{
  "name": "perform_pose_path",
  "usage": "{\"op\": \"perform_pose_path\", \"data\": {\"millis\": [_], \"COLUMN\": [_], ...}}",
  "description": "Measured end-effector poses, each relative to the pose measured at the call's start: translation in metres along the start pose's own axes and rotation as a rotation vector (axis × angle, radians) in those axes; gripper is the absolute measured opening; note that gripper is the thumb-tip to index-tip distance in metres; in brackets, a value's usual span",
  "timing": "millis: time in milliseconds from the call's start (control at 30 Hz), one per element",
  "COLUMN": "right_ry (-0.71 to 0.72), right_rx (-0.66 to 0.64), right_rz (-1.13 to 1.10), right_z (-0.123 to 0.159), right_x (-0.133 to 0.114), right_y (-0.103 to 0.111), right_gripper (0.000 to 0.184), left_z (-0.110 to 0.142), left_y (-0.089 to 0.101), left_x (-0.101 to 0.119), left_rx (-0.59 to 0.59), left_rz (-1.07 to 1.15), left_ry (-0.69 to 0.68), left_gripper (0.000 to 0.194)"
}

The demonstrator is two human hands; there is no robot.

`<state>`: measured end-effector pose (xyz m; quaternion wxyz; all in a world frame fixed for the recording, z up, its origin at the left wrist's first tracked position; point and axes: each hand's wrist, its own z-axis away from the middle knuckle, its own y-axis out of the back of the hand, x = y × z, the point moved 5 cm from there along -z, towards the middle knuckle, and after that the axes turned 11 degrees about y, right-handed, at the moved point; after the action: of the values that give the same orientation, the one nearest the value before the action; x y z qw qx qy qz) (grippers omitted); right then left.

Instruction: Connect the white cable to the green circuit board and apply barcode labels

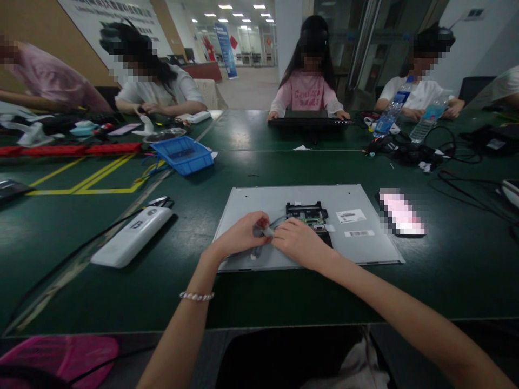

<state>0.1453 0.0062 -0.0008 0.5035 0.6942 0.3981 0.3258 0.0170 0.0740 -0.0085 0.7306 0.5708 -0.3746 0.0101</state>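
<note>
A flat grey display panel (377,246) lies back side up on the green table in front of me. My left hand (245,232) is closed over the panel's left half, with a small whitish translucent piece (267,231) pinched between its fingers. Beside it, my right hand (298,240) has its fingers drawn together at the other end of that piece. The exact kind of the piece is too small to make out. A grey cable (278,220) runs from behind the fingers to a black bracket with a green circuit board (314,221), partly covered by my right hand.
A white power bank (133,237) with a black cable lies to the left, and a phone (401,213) to the right. Farther back are a blue basket (182,155), water bottles (392,111) and tangled black cables. Several people sit across the table, one holding a dark panel (310,123).
</note>
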Motion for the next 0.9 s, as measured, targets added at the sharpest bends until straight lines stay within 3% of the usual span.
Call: {"op": "perform_pose_path", "data": {"millis": [267, 633, 900], "right_ry": [0.004, -0.017, -0.038], "right_rx": [0.01, -0.031, -0.022], "right_rz": [-0.049, -0.061, -0.077], "right_z": [0.007, 0.017, 0.021], "right_x": [-0.009, -0.022, -0.027], "right_y": [-0.011, 0.001, 0.001], "right_gripper": [0.022, 0.024, 0.026], "left_z": [-0.002, -0.004, -0.007], "left_y": [-0.004, -0.009, -0.01], "left_x": [-0.003, -0.006, 0.0], "left_rx": [0.049, 0.081, 0.133], "left_rz": [-0.039, -0.136, -0.173], "left_ry": [-0.013, -0.032, -0.049], "left_gripper": [0.031, 0.035, 0.025]}}
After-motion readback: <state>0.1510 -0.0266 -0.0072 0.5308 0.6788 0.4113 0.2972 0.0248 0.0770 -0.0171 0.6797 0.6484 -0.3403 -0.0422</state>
